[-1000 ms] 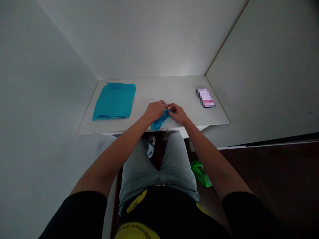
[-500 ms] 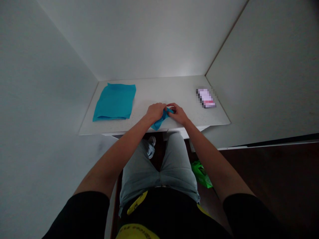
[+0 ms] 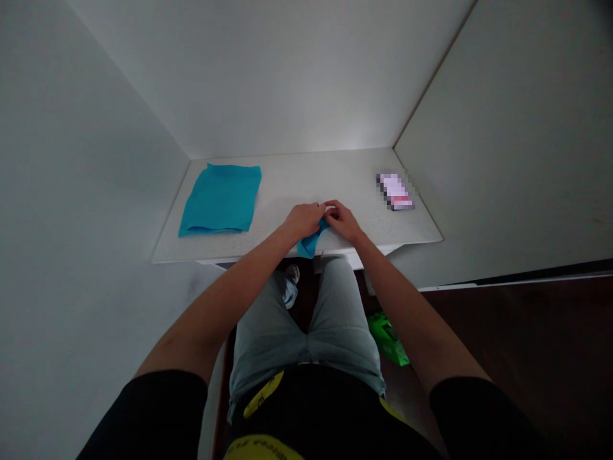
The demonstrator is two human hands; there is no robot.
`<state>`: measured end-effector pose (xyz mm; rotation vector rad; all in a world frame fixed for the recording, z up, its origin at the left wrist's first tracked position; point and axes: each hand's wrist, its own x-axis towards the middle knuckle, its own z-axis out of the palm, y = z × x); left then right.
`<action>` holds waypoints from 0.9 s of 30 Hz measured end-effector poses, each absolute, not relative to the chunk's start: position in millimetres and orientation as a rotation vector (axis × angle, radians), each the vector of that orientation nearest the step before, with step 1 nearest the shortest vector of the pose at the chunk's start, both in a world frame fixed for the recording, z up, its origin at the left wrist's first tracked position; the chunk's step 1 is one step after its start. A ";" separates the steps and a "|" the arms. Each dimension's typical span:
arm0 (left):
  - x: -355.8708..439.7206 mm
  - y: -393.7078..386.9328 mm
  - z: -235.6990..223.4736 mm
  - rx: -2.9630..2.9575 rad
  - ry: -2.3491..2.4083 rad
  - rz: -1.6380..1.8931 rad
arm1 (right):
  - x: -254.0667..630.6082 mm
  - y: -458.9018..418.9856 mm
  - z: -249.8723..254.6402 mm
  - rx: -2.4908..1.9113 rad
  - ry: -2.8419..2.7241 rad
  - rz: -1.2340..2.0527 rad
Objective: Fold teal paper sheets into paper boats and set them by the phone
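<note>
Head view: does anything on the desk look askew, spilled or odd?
No spill or damage shows. The blue material at the left sits slightly askew: its layers don't line up along the near edge. The phone at the right looks pixelated, hiding its screen's detail.

White, smooth, rectangular desk (image 3: 330, 176) bearing a flat, teal, cloth-like square (image 3: 223, 198).
Right of the square and nearer the person: a small, crumpled, blue cloth-like piece (image 3: 309, 245); farther right, a pixelated, pinkish-faced, rectangular phone (image 3: 395, 191).
</note>
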<state>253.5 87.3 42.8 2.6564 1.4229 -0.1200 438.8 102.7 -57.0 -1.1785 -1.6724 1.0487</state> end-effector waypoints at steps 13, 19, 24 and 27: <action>231.2 107.1 52.2 2.093 1.641 0.341 | 438.1 99.1 -51.6 -1.271 -1.746 0.914; 233.0 111.6 59.8 1.464 1.481 0.596 | 439.6 95.1 -46.4 -1.277 -1.796 0.920; 217.5 120.3 67.0 1.225 1.421 0.673 | 439.8 98.7 -49.3 -1.280 -1.688 0.901; 200.3 123.5 66.8 1.135 1.422 0.665 | 440.4 101.3 -52.5 -1.300 -1.619 0.896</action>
